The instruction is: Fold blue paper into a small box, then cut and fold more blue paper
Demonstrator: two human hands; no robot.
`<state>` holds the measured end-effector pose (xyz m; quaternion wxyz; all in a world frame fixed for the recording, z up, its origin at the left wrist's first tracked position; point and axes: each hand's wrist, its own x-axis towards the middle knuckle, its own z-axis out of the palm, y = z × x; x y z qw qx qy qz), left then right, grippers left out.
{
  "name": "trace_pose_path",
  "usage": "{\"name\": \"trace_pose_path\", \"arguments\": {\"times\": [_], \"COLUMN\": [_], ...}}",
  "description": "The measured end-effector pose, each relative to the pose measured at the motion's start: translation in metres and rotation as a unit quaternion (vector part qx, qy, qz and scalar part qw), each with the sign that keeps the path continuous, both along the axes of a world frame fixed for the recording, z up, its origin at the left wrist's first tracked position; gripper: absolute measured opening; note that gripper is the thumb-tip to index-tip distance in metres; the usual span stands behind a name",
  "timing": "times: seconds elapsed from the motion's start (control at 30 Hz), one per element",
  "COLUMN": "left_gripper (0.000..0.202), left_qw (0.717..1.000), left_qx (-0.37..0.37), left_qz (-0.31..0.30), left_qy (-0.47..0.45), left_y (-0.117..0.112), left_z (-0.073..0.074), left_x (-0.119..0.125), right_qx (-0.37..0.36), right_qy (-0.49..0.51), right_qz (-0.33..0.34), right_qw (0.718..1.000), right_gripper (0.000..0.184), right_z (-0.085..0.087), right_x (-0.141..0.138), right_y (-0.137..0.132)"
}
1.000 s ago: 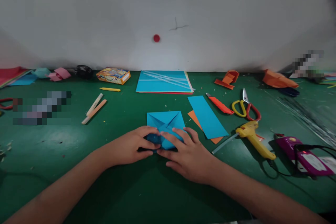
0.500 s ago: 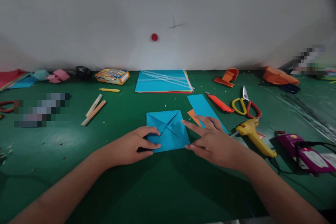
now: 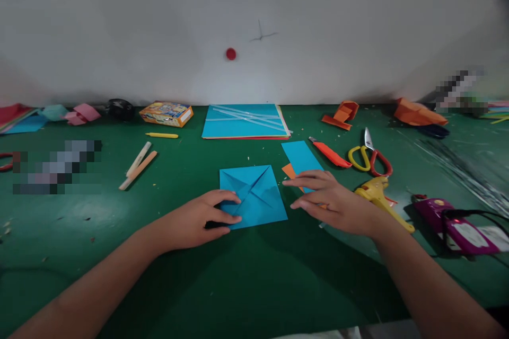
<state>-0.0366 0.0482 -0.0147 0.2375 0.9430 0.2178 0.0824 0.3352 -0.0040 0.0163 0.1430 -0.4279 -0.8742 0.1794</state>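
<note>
- Blue folded paper lies flat on the green tabletop, centred in front of the person; it is nearly square, so no long axis stands out.
- Its far edge runs almost crosswise, rising slightly to the right; the right edge slants nearer and outward. Diagonal creases run in from the far corners and cross near the middle.
- The left hand rests on the paper's left side, fingers somewhat apart, thumb by the near edge.
- The right hand is loosely spread just beside the right edge, gripping nothing visible; whether it touches the blue strip beneath cannot be told.
- The left hand hides the near left corner. The right hand covers part of the strip and the orange paper; the glue gun is partly hidden too.
- Green surface separates the far edge from the paper stack, and spreads widely on the near side.
</note>
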Motion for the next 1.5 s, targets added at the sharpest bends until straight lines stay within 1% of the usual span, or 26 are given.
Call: {"name": "trace_pose_path", "arguments": {"times": [0.13,0.27,0.4,0.47,0.53,0.6,0.8,0.93,1.1,1.17,1.33,1.43,1.5], "left_gripper": [0.033,0.033,0.034,0.037,0.035,0.032,0.024,0.026,0.024,0.024,0.030,0.026,0.023], "left_qw": [0.997,0.991,0.988,0.986,0.984,0.982,0.969,0.962,0.948,0.945,0.950,0.956,0.953], "left_qx": [0.054,0.098,0.101,0.109,0.128,0.147,0.197,0.224,0.262,0.264,0.239,0.224,0.239], "left_qz": [-0.028,-0.058,-0.099,-0.107,-0.105,-0.102,-0.094,-0.088,-0.069,-0.067,-0.053,-0.024,-0.011], "left_qy": [-0.039,-0.068,-0.065,-0.064,-0.063,-0.068,-0.116,-0.126,-0.166,-0.178,-0.195,-0.190,-0.188], "left_y": [0.001,-0.004,-0.013,-0.016,-0.016,-0.016,-0.021,-0.027,-0.026,-0.025,-0.025,-0.025,-0.025], "left_z": [-0.003,-0.001,0.003,0.003,0.002,0.001,0.005,0.010,0.012,0.012,0.013,0.016,0.017], "left_x": [0.000,0.005,0.011,0.013,0.014,0.014,0.018,0.022,0.023,0.022,0.020,0.021,0.021], "right_qx": [0.049,0.067,0.044,0.008,-0.030,-0.051,-0.055,-0.067,-0.088,-0.100,-0.113,-0.118,-0.127], "right_qy": [0.014,0.011,-0.031,-0.055,-0.072,-0.078,-0.076,-0.065,-0.046,-0.049,-0.049,-0.040,-0.034], "right_qz": [-0.003,0.009,0.015,0.042,0.065,0.066,0.053,0.054,0.054,0.061,0.081,0.079,0.084], "right_qw": [0.999,0.998,0.998,0.998,0.995,0.993,0.994,0.994,0.994,0.992,0.989,0.989,0.988], "right_gripper": [0.033,0.041,0.056,0.063,0.069,0.071,0.070,0.069,0.069,0.071,0.072,0.071,0.077], "right_z": [-0.011,-0.020,-0.025,-0.026,-0.028,-0.030,-0.031,-0.029,-0.028,-0.027,-0.024,-0.022,-0.020], "right_x": [-0.001,-0.014,-0.031,-0.037,-0.041,-0.043,-0.044,-0.043,-0.040,-0.040,-0.041,-0.039,-0.036], "right_y": [0.005,0.007,0.004,0.002,0.000,-0.001,-0.001,-0.002,-0.001,-0.001,-0.003,-0.003,-0.002]}}
